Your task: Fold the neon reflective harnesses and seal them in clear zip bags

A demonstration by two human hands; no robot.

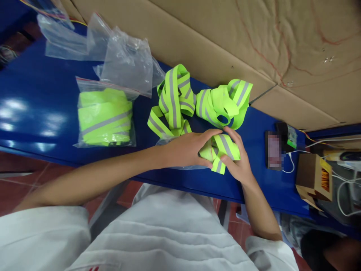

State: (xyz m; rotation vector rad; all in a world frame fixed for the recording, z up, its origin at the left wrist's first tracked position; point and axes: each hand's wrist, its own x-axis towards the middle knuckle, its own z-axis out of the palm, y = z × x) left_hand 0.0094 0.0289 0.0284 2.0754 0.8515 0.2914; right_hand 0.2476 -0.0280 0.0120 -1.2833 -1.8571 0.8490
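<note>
Both hands hold one folded yellow-green strap (pixel 225 146) with a grey stripe, near the front edge of the blue table. My left hand (pixel 187 150) grips its left side, and my right hand (pixel 239 162) has thumb and fingers round its right side. Under my left hand lies a clear plastic bag (pixel 166 140), partly hidden. Just behind the hands are two loose heaps of similar straps, a tangled one (pixel 173 99) and a looped one (pixel 222 101). To the left, a filled clear bag (pixel 105 118) contains more yellow-green strap.
Clear plastic bags (pixel 126 60) lie at the back left against a brown padded panel (pixel 214 49). On the right are a phone (pixel 273 150), a white cable, a dark item with a green label and an open cardboard box (pixel 313 175). Part of another person shows at lower right.
</note>
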